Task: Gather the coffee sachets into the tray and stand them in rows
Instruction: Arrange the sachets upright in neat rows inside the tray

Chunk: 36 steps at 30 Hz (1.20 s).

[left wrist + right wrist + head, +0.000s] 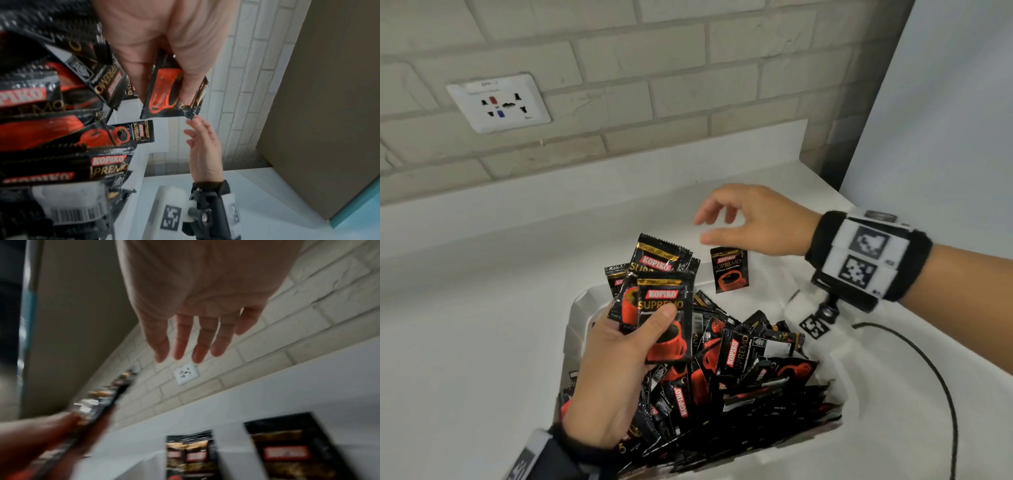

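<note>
Over the tray (577, 308), which is heaped with a loose tangle of sachets (739, 370) lying every which way, the left hand (613, 370) holds a small fan of sachets (666, 318) upright, thumb pressed on the front one and fingers curled behind. One stray sachet (729, 270) lies face up on the counter (482, 325) just past the tray's far rim. The right hand (753, 219) hovers above that stray with fingers spread and slack, gripping nothing.

The step in hand looks like picking up the stray and adding it to the fan. To do it well, I would pinch it by its top serrated edge so it comes up flat and already oriented like the others, then slip it behind the held stack with the printed faces all one way. Squaring the stack's lower edges before setting it down should help it stand; room must first be cleared in the tray, since nothing there yet stands in rows.

Each pack reads "KOPIKO" in white on a red band, "SUPREMO" in gold below, over a red cup of coffee. Smaller print is too fine to read. A barcode (78, 214) shows on one pack's back. The wall socket (498, 102) carries a faint, illegible label.
</note>
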### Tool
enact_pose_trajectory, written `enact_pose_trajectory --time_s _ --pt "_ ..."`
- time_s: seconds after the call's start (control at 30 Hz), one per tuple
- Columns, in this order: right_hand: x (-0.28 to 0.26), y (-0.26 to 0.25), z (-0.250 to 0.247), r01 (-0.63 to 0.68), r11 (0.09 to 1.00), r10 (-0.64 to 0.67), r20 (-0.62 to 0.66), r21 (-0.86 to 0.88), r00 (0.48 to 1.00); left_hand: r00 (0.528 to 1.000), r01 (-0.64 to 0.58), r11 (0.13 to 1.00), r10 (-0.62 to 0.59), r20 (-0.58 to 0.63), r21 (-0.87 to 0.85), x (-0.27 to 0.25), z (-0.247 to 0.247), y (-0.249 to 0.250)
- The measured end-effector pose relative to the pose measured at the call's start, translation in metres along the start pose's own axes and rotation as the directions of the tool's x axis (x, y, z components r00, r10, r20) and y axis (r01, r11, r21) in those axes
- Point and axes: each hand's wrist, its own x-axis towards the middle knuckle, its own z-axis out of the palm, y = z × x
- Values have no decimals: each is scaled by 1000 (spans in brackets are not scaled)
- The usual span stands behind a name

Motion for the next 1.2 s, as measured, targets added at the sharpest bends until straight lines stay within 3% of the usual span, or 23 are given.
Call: enact_pose_trajectory --time_s 0.1,0.23,0.53,0.67,0.77,0.83,0.93,1.2 --pt "-19 -23 9 52 990 -60 54 128 997 1000 -31 999 31 4 -8 0 8 -2" --pt "-26 -29 19 44 989 -42 -15 143 999 999 -34 999 34 24 -6 -3 11 -3" --pt "-24 -24 27 -109 918 59 141 382 988 996 -29 991 39 76 -129 -9 9 -2" --pt "-20 -17 15 -137 942 73 210 307 975 997 -67 979 74 27 -191 -10 3 1" --pt "-12 -5 1 -144 961 114 138 238 984 994 -111 974 108 -27 -198 -9 -7 3" --pt "-5 7 -8 -152 979 140 92 135 986 991 -129 972 118 -69 -195 -7 -15 4" --pt "6 24 -10 -176 981 187 149 -88 971 987 -139 972 121 -104 -188 -7 -22 2" --pt "19 39 17 -157 926 241 217 -345 946 986 -161 975 151 -72 -156 -10 -21 1"
